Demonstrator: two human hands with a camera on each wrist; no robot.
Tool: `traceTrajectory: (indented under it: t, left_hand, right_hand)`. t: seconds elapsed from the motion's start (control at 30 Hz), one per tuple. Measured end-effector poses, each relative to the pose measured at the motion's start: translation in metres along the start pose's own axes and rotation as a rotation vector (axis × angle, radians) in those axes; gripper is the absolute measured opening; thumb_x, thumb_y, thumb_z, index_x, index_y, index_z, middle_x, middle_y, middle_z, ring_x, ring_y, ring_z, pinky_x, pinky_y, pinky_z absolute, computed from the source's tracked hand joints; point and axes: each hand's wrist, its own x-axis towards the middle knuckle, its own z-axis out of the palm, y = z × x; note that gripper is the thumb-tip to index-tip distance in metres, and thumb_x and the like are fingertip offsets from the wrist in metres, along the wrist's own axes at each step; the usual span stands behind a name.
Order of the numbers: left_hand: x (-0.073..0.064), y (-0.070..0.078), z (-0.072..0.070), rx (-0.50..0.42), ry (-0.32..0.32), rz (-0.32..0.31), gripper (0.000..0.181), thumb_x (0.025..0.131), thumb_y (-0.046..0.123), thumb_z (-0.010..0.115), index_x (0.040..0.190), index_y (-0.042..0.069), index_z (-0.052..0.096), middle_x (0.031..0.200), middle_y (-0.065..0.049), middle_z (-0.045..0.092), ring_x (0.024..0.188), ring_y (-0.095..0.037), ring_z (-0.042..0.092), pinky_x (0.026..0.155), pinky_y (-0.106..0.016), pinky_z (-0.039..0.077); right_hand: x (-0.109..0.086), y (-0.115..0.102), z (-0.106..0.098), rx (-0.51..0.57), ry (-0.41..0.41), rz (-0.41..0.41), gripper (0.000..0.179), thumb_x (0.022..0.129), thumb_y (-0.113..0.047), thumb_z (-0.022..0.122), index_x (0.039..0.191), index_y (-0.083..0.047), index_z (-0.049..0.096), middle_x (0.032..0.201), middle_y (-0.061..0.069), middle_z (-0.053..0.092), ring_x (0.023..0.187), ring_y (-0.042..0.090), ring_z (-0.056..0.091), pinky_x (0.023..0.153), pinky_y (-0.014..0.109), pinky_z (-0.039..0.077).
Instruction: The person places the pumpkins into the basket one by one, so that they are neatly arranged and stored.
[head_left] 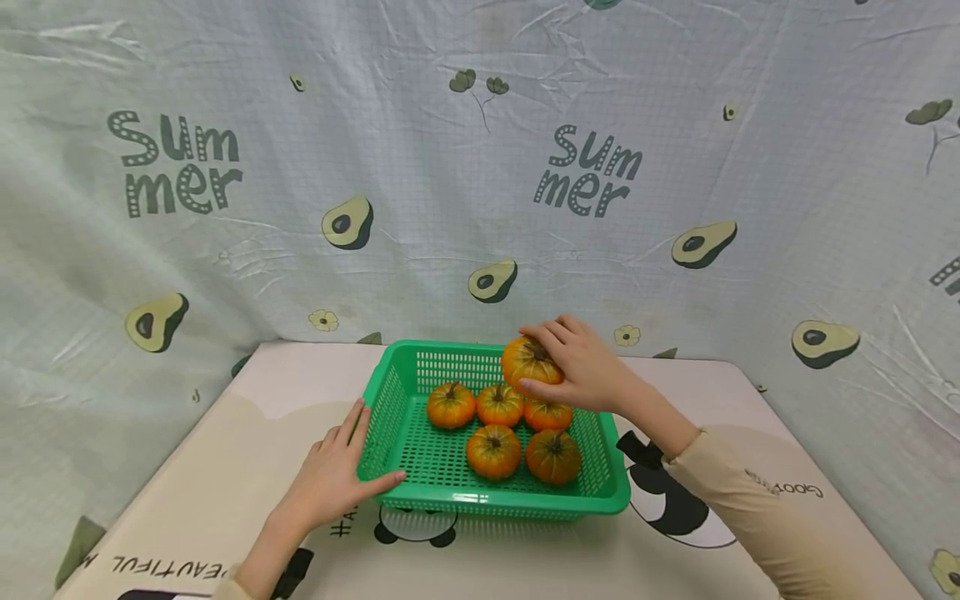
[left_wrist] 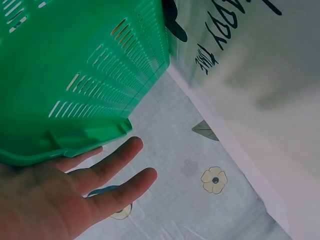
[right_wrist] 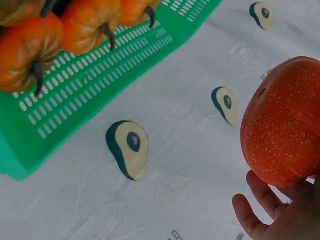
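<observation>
My right hand [head_left: 592, 367] grips a small orange pumpkin [head_left: 522, 365] above the back right part of a green plastic basket [head_left: 502, 502]. In the right wrist view the underside of this pumpkin [right_wrist: 282, 125] shows, speckled red-orange, with fingers curled beneath it. Several more pumpkins sit inside the basket, among them one at the back left [head_left: 450, 406], one at the front [head_left: 493, 452] and a darker, greenish one [head_left: 553, 457]. At the basket's front left corner rests my left hand [head_left: 330, 475], fingers straight along the side and thumb at the front rim.
The basket stands on a table with a pale printed cover [head_left: 300, 400]. Behind the table and at both sides hangs a light curtain [head_left: 420, 167] printed with avocados and lettering. Panda drawings [head_left: 675, 508] on the cover lie beside the basket.
</observation>
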Motion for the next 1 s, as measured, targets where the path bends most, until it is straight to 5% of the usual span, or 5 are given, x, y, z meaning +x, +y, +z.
traceTrajectory:
  t: [0.5, 0.73, 1.0]
  left_hand:
    - [0.004, 0.001, 0.002, -0.006, 0.002, 0.000, 0.102, 0.074, 0.067, 0.051, 0.142, 0.000, 0.015, 0.149, -0.017, 0.013, 0.119, -0.042, 0.040, 0.086, -0.058, 0.036]
    - [0.003, 0.001, 0.001, -0.014, -0.004, -0.006, 0.102, 0.074, 0.067, 0.051, 0.142, 0.000, 0.016, 0.149, -0.017, 0.013, 0.119, -0.041, 0.040, 0.085, -0.058, 0.037]
    - [0.001, -0.001, 0.001, -0.015, -0.003, -0.010, 0.101, 0.075, 0.066, 0.051, 0.142, 0.000, 0.015, 0.149, -0.017, 0.012, 0.119, -0.042, 0.040, 0.085, -0.058, 0.037]
  right_hand:
    - [0.027, -0.014, 0.034, 0.054, -0.049, -0.002, 0.069, 0.083, -0.067, 0.033, 0.128, -0.016, 0.045, 0.118, 0.001, 0.052, 0.095, 0.016, 0.039, 0.078, 0.033, 0.036]
    - [0.038, -0.017, 0.054, 0.087, -0.075, 0.019, 0.058, 0.084, -0.052, 0.050, 0.128, -0.016, 0.045, 0.118, 0.002, 0.051, 0.098, 0.016, 0.038, 0.084, 0.038, 0.036]
    - [0.047, -0.028, 0.075, 0.023, -0.176, -0.008, 0.059, 0.085, -0.055, 0.046, 0.129, -0.016, 0.043, 0.120, 0.002, 0.050, 0.099, 0.017, 0.038, 0.086, 0.039, 0.037]
